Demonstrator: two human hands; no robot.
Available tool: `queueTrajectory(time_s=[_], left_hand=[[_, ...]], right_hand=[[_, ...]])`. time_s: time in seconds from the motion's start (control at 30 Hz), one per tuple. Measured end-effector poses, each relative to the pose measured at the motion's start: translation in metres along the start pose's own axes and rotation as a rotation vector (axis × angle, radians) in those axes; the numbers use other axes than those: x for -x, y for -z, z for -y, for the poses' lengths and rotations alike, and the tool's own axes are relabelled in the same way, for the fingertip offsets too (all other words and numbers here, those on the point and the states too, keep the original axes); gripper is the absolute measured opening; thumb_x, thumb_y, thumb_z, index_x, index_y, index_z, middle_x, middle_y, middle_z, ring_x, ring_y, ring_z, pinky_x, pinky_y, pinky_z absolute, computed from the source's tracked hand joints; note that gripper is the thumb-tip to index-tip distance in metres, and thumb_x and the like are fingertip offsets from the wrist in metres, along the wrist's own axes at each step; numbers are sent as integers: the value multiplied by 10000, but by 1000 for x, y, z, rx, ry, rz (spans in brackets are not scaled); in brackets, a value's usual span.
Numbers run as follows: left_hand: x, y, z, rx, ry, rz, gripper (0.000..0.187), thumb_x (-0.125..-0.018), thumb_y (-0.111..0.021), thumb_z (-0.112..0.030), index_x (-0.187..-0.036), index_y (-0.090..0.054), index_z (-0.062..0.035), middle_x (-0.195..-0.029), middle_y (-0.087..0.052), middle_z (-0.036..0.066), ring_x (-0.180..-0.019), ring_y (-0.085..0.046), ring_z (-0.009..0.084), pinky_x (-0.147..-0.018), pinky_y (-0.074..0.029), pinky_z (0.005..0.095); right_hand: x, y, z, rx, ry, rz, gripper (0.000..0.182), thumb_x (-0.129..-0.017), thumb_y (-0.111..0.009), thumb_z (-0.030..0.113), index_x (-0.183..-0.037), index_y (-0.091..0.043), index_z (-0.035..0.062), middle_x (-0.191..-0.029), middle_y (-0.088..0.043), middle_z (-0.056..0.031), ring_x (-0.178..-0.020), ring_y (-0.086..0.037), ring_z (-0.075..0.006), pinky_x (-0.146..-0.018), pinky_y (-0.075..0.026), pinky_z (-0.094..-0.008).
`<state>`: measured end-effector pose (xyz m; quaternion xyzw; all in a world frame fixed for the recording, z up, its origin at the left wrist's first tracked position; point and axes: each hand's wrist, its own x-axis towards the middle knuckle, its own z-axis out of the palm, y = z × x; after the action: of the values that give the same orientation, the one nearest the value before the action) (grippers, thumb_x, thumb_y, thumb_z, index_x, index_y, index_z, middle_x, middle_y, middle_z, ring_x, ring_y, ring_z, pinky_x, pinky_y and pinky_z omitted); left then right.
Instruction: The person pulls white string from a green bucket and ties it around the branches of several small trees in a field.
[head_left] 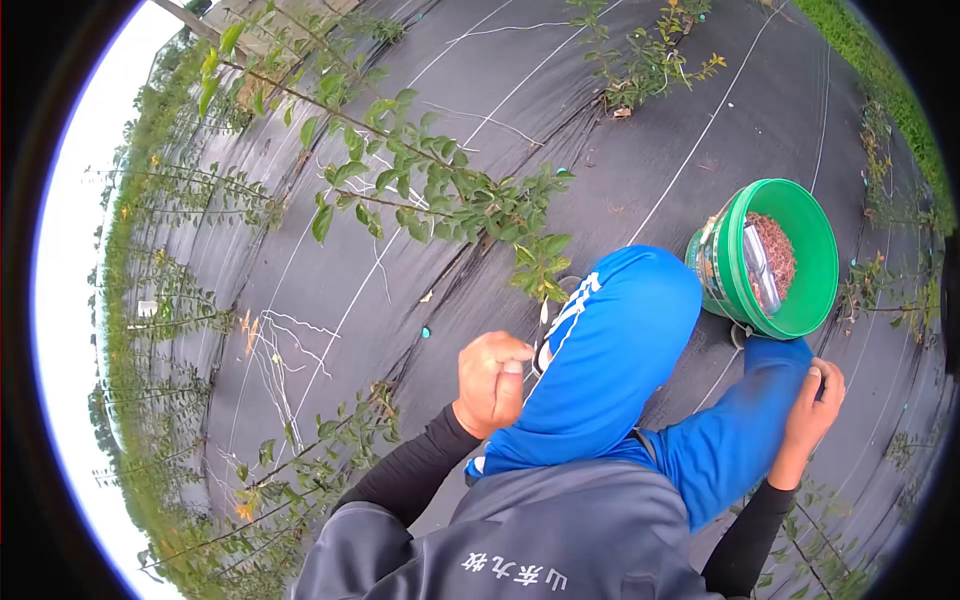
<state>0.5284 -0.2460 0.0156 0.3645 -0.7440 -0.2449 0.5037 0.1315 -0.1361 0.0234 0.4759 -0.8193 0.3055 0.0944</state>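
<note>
Your left hand (493, 382), fingers clenched, sits just below the leafy branch (440, 190); your right hand (812, 415), nearer the green bucket (815, 255), pinches the blue fabric (740, 430).

An outdoor plant nursery or orchard plot: black weed-control ground cloth (620, 170) marked with white lines covers the soil, young leafy saplings (420, 180) stand in rows with thin branches trained along wires, a grass strip (880, 70) runs along the edge, and a green bucket (800, 260) sits on the cloth.
</note>
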Motion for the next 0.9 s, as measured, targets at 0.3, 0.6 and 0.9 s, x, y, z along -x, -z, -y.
queueTrajectory(time_s=[0.3,0.6,0.9], left_hand=[[101,33,253,-212,960,55,226,-874,-528,-172,-1068,-611,-90,-1040,-638,52,-946,-575,167,-851,-401,333],[30,-92,365,679,1542,-505,336,-918,-474,-278,-1238,-480,-175,-1124,-583,36,-1024,-534,200,-884,-413,406],[41,-101,417,1037,1138,-367,218,-882,-535,-123,-1094,-548,-71,-979,-603,29,-775,-586,170,-686,-476,329]], right_hand=[[6,11,-1,84,-8,147,222,-836,-519,70,-1044,-570,10,-1108,-552,-132,-1071,-493,-282,-938,-366,-373],[12,9,3,162,-87,102,228,-837,-503,50,-1053,-567,17,-1145,-533,-145,-1107,-483,-294,-957,-355,-382],[-2,-5,26,176,-101,138,220,-833,-495,34,-1039,-566,2,-1106,-549,-145,-1062,-501,-290,-936,-364,-369]])
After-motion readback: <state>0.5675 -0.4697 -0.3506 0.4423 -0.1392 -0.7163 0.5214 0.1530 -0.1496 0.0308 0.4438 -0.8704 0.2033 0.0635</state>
